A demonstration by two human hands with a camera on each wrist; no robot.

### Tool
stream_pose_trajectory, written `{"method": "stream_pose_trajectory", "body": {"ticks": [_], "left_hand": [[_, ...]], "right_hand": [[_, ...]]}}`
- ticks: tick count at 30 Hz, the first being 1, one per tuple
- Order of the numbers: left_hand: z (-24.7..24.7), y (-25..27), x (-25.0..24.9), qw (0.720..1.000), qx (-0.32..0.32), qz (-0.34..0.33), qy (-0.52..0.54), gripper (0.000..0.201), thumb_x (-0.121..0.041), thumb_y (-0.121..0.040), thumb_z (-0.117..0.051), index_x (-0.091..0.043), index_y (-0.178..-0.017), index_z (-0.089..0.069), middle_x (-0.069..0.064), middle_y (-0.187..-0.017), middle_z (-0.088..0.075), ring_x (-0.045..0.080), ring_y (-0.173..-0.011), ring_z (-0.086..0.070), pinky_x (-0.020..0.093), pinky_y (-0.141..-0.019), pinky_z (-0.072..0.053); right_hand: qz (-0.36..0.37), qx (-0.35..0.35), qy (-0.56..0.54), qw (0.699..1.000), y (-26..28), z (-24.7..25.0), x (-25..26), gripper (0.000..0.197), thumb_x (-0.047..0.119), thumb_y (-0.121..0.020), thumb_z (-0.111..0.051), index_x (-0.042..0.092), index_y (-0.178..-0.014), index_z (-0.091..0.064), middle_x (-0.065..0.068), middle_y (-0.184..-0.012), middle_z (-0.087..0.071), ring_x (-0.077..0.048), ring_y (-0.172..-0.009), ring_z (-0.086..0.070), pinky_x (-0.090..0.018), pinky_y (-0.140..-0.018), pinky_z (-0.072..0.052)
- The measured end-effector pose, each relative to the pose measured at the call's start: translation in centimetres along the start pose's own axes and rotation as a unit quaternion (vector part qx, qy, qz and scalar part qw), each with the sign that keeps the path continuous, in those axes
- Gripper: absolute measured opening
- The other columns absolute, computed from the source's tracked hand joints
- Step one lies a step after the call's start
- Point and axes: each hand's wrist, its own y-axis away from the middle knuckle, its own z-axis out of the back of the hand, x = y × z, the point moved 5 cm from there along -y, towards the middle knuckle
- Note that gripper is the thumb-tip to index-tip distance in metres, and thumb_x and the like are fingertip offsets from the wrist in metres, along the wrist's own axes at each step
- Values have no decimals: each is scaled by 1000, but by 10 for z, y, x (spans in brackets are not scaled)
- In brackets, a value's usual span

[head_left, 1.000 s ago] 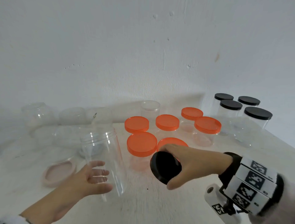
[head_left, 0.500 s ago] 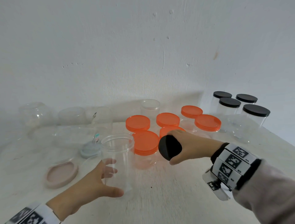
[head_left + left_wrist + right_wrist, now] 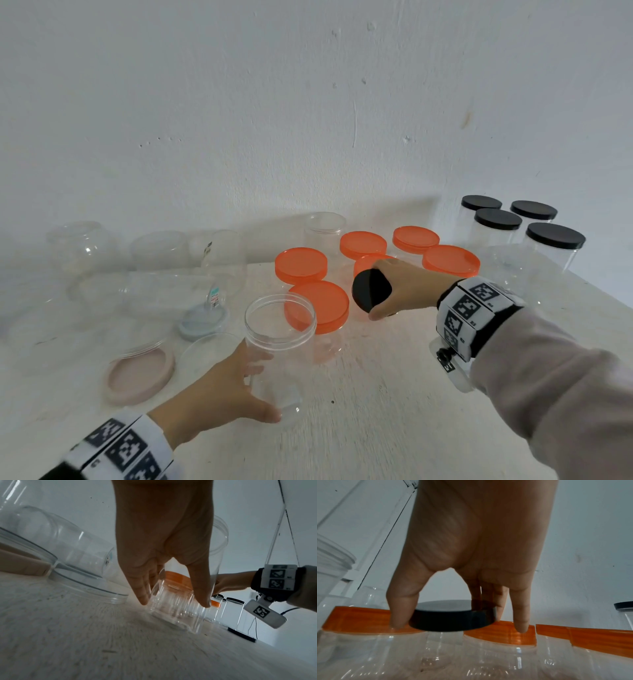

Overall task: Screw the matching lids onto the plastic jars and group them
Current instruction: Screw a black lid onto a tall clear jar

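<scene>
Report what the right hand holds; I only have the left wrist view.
Observer: The right hand pinches a black lid between thumb and fingers.
Operator: Say where that lid is relative to the jar I hold.
Observer: It is to the right of the jar, apart from it, over the orange-lidded jars.
Operator: Count the black-lidded jars.
Observer: Four black-lidded jars stand at the far right, by the wall.
</scene>
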Motion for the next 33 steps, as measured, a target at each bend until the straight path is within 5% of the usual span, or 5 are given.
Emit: {"method": "stream_pose_trajectory", "body": {"ticks": [6,10,14,23,33], "left_hand": [[-3,-2,-4,1000,14,-11,-17,112,-43,-39,-87,-49,-130,-23,-15,-132,-42,6,-126,-41,32,-106,-41],[5,3,-13,999,5,-38,-5,120,-50,-40,-88,-52,-136,-15,-20,-127,-45,-1,-117,-46,17,-92,-45],[15,9,-31,994,-41,-95,26,98,-60,-43,-86,-63,-122,-29,-30,-126,-46,-13,-113,-47,13,-88,-42],[16,11,-36,984,-85,-134,80,87,-42,-57,-86,-37,-131,-42,-18,-127,-58,1,-121,-51,25,-101,-41],[16,8,-33,981,-85,-146,93,85,-42,-56,-85,-35,-129,-42,-21,-122,-59,-6,-115,-52,6,-77,-42]], "right_hand": [[20,-8,-26,999,8,16,29,72,44,-72,-78,20,-129,-41,3,-119,-42,-17,-104,-48,-34,-86,-50],[73,16,-71,995,25,32,63,87,43,-75,-77,33,-146,-28,8,-134,-38,-16,-117,-45,-34,-95,-45],[127,45,-77,988,44,43,104,84,41,-77,-76,43,-145,-27,11,-140,-38,-15,-127,-42,-37,-104,-40],[151,60,53,985,59,42,174,70,49,-74,-76,36,-133,-42,15,-120,-49,-11,-109,-52,-27,-82,-48],[102,125,183,970,52,31,188,83,45,-75,-76,44,-145,-31,11,-144,-37,-19,-128,-42,-38,-96,-43]]}}
